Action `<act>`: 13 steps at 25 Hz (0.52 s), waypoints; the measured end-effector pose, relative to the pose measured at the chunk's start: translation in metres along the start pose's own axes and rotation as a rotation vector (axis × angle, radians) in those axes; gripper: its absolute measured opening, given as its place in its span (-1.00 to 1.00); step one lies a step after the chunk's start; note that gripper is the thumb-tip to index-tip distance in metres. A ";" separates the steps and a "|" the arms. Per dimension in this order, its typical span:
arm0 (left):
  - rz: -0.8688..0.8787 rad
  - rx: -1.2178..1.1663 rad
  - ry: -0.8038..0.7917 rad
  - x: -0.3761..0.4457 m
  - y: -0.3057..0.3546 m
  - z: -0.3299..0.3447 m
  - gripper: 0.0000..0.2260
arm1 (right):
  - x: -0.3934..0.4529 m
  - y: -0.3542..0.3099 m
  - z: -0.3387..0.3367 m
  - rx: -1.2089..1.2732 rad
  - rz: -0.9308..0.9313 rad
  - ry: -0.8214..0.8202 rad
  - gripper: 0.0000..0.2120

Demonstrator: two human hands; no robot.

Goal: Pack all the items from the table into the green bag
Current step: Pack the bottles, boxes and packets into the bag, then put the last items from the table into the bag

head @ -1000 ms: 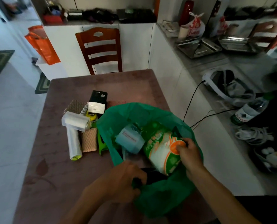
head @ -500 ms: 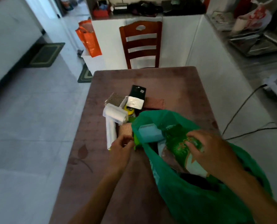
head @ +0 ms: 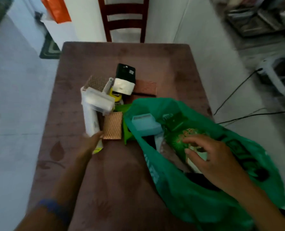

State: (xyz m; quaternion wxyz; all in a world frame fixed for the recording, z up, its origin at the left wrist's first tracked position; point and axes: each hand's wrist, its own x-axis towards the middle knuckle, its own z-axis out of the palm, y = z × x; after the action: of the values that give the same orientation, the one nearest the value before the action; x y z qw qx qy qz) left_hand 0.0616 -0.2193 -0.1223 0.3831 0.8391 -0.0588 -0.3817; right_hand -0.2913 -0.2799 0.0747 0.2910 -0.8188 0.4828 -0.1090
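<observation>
Since the white roll (head: pixel 90 120) by the left hand (head: pixel 90 142) looks light and slick, a grip round its middle seems safest; whether those fingers have closed I cannot tell (blur hides them). Right hand (head: pixel 210 157) rests spread inside the green bag (head: pixel 196 197), which sits at the worktop's (head: pixel 115 177) right edge. Bare room lies near and left.

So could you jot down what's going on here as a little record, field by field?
Bag: green bag, open, on the table
Inside bag: light blue box, green printed packet
Left hand: at the white roll, grip unclear
Right hand: fingers spread over the packet
Still outside: woven coasters, black pouch
</observation>
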 end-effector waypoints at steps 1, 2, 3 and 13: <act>-0.059 -0.126 -0.002 -0.017 -0.005 -0.010 -0.37 | -0.003 0.005 -0.007 0.020 0.031 0.013 -0.81; -0.105 -0.158 0.009 -0.039 -0.016 -0.028 -0.42 | -0.006 0.008 -0.014 0.041 0.067 0.022 -0.78; -0.123 -0.113 0.027 -0.065 -0.028 -0.051 -0.49 | -0.007 0.012 -0.024 0.063 0.096 0.040 -0.73; 1.059 0.809 -0.141 -0.237 0.137 -0.122 -0.34 | -0.014 -0.044 -0.076 -0.544 -0.532 0.241 -0.16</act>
State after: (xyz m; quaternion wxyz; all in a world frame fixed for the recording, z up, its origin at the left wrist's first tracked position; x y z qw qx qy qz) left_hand 0.0053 -0.1492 0.1633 0.1690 0.7476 -0.6260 -0.1441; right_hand -0.3015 -0.2797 0.1637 -0.0336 -0.9438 0.2957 -0.1439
